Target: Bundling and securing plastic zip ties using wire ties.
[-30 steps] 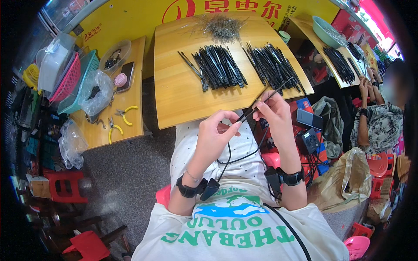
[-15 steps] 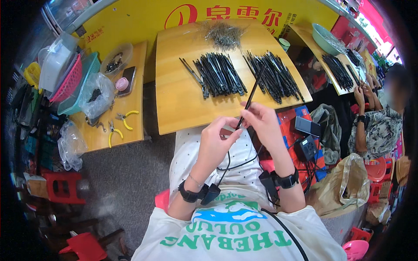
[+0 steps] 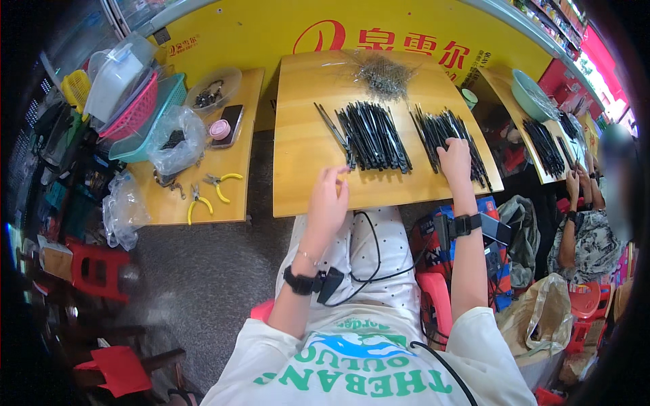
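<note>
Two bundles of thin black sticks lie on the wooden table: a left pile (image 3: 374, 135) and a right pile (image 3: 433, 139). My right hand (image 3: 458, 161) is over the right pile, its fingers bent down among the sticks; what they grip, if anything, is hidden. My left hand (image 3: 330, 199) is raised at the table's near edge with its fingers apart and nothing seen in them. Its fingertips are close to the lower ends of a few loose sticks (image 3: 332, 130) beside the left pile; contact cannot be made out.
A tangle of fine wire (image 3: 384, 76) sits at the back of the table (image 3: 305, 183). On the left side table are yellow-handled pliers (image 3: 198, 203), a phone (image 3: 231, 122), a plastic bag (image 3: 179, 145) and stacked baskets (image 3: 142, 108). Another person (image 3: 589, 230) works at the right.
Both hands held one black stick between them over my lap; that stick is no longer between them. The right hand has moved to the right pile, the left toward the left pile.
</note>
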Motion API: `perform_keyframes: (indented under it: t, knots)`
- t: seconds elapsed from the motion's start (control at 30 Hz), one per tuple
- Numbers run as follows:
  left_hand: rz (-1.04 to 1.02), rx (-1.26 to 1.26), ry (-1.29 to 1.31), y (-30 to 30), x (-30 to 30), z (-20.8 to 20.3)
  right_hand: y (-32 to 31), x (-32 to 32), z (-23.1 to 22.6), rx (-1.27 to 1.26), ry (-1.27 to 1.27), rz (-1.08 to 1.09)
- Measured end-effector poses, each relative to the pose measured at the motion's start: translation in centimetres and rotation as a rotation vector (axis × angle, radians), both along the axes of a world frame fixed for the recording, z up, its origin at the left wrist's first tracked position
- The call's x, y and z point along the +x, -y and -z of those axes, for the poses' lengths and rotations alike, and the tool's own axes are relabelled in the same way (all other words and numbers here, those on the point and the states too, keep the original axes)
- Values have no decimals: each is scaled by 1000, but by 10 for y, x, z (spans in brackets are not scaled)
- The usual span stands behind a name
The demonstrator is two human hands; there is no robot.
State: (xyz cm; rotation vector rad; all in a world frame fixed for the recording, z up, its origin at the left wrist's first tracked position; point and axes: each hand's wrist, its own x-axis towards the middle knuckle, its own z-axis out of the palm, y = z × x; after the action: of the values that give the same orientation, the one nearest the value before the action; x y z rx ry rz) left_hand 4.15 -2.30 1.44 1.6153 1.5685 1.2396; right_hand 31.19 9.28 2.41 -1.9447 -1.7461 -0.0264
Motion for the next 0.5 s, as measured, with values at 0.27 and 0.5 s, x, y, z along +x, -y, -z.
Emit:
perform_keyframes:
  t: [0.27,0.5]
  knots:
    - [-214,182,-376,-94,4,20,3,-95,19,-11,-93,-174]
    - [-350,54,-522,-131,-11,22,-5,-127,33,30,-65,-264]
